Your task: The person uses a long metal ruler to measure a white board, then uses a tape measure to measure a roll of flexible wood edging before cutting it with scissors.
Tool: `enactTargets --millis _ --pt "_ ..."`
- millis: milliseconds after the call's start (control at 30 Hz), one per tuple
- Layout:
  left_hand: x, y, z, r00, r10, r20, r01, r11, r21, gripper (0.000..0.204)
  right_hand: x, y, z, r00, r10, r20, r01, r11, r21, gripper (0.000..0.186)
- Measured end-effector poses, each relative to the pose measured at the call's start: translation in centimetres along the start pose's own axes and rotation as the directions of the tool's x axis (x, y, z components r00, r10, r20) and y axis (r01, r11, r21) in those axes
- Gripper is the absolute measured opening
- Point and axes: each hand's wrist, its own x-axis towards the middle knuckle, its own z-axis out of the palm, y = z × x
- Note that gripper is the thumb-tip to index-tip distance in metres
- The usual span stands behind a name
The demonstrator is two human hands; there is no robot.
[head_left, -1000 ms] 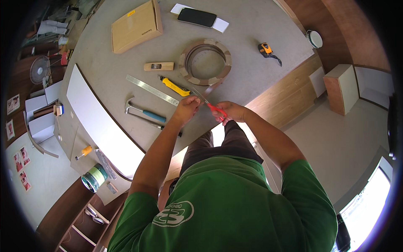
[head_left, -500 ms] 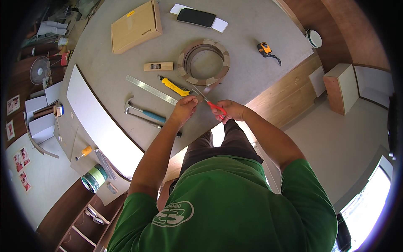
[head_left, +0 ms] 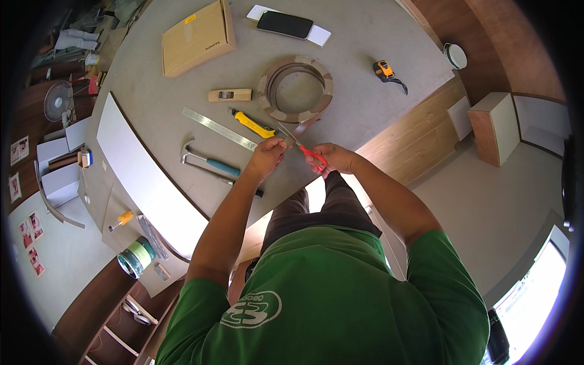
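Note:
My right hand (head_left: 329, 159) is closed on red-handled scissors (head_left: 312, 155), their blades pointing up and left across a brown strip. My left hand (head_left: 268, 156) pinches the end of that strip, a band of edge banding (head_left: 306, 126) that runs off a brown coil (head_left: 266, 91) lying on the table just beyond. The blades cross the strip close to my left fingertips; whether they cut into it is too small to tell. Near my left hand lie a yellow utility knife (head_left: 254, 124), a metal ruler (head_left: 219, 128) and a hammer (head_left: 210, 162) with a blue grip.
Beyond the coil are a wooden hand plane (head_left: 230, 95), a cardboard box (head_left: 198, 39) and a phone (head_left: 285, 25). An orange tape measure (head_left: 384, 71) sits to the right. A long white panel (head_left: 146, 176) lies left, with a green-and-white tub (head_left: 136, 258) past it.
The red handles have drawn slightly closer together in my right hand. My left hand keeps its place on the strip.

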Motion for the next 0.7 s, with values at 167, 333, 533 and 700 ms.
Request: enactTargets --millis 167,333,533,700 --pt "0.18 -0.43 0.03 0.999 0.01 -0.033 -0.009 0.999 0.034 0.012 -0.23 -0.23 0.23 1.0 0.025 0.006 -0.025 1.0 -0.008 0.024" --pt "0.26 -0.66 -0.22 1.0 0.003 -0.013 -0.003 1.0 0.014 0.014 -0.11 -0.43 0.61 1.0 0.027 0.008 -0.027 1.0 0.007 0.021" --pt "0.29 -0.37 -0.21 1.0 -0.025 -0.012 0.026 0.999 0.033 0.016 -0.08 -0.69 0.65 0.999 0.036 -0.008 -0.036 0.999 0.012 0.021" --pt "0.43 -0.5 -0.32 1.0 -0.016 -0.018 0.017 0.999 0.042 0.017 -0.2 -0.81 0.71 1.0 0.018 0.0 -0.018 1.0 0.004 0.021"
